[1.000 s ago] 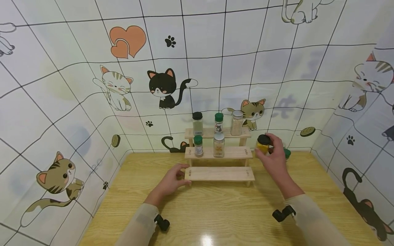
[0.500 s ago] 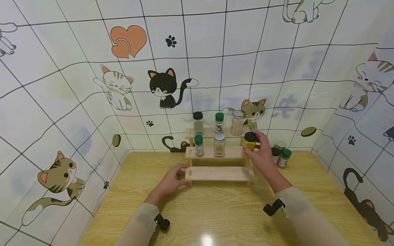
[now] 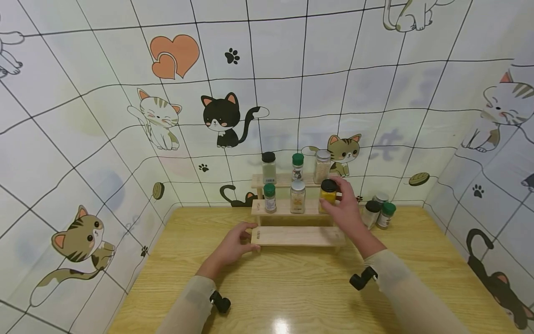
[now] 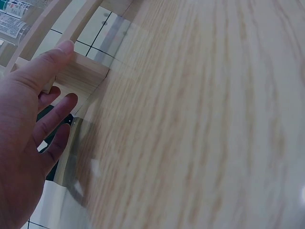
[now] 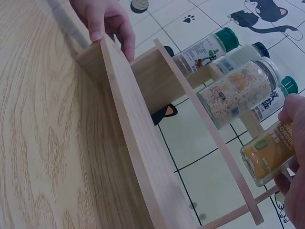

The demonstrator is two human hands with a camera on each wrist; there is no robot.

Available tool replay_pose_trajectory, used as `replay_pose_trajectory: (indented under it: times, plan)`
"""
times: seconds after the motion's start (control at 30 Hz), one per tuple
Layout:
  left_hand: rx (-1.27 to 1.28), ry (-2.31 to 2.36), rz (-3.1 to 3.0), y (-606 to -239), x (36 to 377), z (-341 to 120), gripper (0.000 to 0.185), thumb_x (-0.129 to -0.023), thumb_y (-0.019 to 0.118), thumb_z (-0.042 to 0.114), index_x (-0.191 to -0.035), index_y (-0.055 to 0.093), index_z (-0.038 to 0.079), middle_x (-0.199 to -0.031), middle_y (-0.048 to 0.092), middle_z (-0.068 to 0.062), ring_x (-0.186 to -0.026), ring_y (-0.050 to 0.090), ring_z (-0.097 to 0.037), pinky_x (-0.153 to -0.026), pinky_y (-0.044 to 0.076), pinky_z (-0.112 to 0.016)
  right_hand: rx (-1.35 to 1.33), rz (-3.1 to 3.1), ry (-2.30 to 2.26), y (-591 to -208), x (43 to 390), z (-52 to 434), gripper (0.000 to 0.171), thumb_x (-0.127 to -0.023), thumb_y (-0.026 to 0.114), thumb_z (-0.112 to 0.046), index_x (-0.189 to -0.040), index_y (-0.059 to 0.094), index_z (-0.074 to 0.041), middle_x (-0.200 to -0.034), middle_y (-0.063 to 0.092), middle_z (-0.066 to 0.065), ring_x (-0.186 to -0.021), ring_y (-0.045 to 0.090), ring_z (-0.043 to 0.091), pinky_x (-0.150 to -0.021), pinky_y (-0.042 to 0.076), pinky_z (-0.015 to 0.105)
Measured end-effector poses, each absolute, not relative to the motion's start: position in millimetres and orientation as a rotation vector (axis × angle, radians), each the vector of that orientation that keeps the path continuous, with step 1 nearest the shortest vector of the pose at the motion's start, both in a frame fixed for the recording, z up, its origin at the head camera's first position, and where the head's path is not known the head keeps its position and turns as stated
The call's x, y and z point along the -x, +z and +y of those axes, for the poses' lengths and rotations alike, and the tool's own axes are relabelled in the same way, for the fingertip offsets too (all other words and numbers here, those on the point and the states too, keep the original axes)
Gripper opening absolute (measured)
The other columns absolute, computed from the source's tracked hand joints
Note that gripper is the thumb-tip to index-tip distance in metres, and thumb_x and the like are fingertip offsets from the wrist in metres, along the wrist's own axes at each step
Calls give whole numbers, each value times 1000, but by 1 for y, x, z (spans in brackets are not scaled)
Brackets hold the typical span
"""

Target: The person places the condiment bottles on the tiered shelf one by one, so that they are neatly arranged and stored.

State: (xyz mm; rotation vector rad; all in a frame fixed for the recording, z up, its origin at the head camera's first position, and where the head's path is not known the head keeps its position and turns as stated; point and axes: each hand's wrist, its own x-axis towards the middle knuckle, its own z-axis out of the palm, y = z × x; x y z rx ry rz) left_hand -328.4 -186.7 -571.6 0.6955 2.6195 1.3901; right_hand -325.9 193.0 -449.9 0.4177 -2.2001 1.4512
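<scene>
The right hand pinches a yellow jar between thumb and fingers, just under its black lid. The jar stands nearly upright over the right end of the middle board; whether its base touches the wood cannot be told. The step in hand looks to be setting it there, best done by lowering it level and loosening the fingers only once the base sits flat.

Just left of this grip, with a gap between, stands a silver-lidded jar; the yellow jar should come down without knocking it, its base kept within the board's narrow depth. Directly behind the grip, on the top board, a pale-filled jar stands close enough that knuckles could brush it, so the hand would do well to draw back toward the person.

Below and farther left, the left hand holds the left end of the lowest board, thumb at the front, a finger behind; a light, even hold should keep the rack from sliding. Right of the grip, three bottles cluster on the table.
</scene>
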Motion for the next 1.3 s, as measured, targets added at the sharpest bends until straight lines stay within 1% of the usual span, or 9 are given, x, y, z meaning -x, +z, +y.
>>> replay_pose_trajectory:
  times: [0.13,0.33,0.6,0.87,1.1,1.13,1.17,1.23,1.3]
  plan:
    - [-695,1393,2617,-572,329,-187,75,-83,83,43,-147,51,22,-139,52,6,-110,64,-16,-92,53,-40,-426,-2199,1456,-466,341,196,71,-87,77,0,-149,43,-10,-137,46,16,-120,53,31,-92,46,50]
    - [-707,1404,2618,-573,328,-187,75,-84,82,43,-147,51,21,-139,53,5,-110,64,-16,-91,53,-41,-423,-2223,1460,-471,345,196,71,-88,79,-7,-149,43,-15,-139,46,11,-121,52,28,-94,47,51]
    - [-693,1394,2616,-575,328,-186,76,-83,82,46,-148,50,23,-139,52,10,-111,63,-14,-92,52,-41,-436,-2218,1453,-477,346,196,70,-88,79,-8,-148,44,-17,-140,46,9,-119,53,28,-93,48,52]
    - [-693,1399,2620,-574,328,-186,77,-82,83,45,-148,50,23,-138,52,10,-110,63,-14,-91,52,-40,-398,-2261,1479,-480,344,198,79,-90,79,-16,-155,34,-21,-137,49,11,-121,52,27,-99,45,54]
    - [-686,1390,2631,-574,327,-186,77,-82,83,43,-148,50,21,-139,52,8,-110,63,-15,-92,52,-40,-358,-2256,1539,-482,334,210,83,-88,82,-22,-155,33,-14,-131,47,14,-119,48,31,-100,41,56]
    - [-687,1388,2632,-574,327,-186,77,-82,83,43,-148,50,21,-139,52,8,-110,63,-15,-92,52,-40,-358,-2251,1541,-482,331,213,82,-88,82,-21,-154,33,-13,-130,46,15,-119,47,32,-100,40,56]
    - [-686,1391,2630,-574,328,-186,77,-82,83,44,-148,50,21,-139,52,8,-110,63,-15,-92,52,-39,-360,-2256,1522,-483,329,217,82,-88,82,-21,-154,34,-13,-130,46,14,-119,47,33,-101,41,52]
    - [-689,1395,2627,-576,329,-187,77,-82,83,45,-148,50,23,-139,52,9,-110,63,-14,-91,52,-40,-365,-2273,1482,-478,320,223,78,-90,79,-17,-153,34,-9,-131,45,18,-121,47,36,-100,41,52]
    - [-690,1401,2622,-577,330,-187,77,-81,83,47,-148,50,24,-139,52,9,-110,63,-14,-91,52,-41,-367,-2298,1443,-479,314,232,74,-93,76,-16,-153,34,-10,-133,45,17,-123,47,37,-100,40,52]
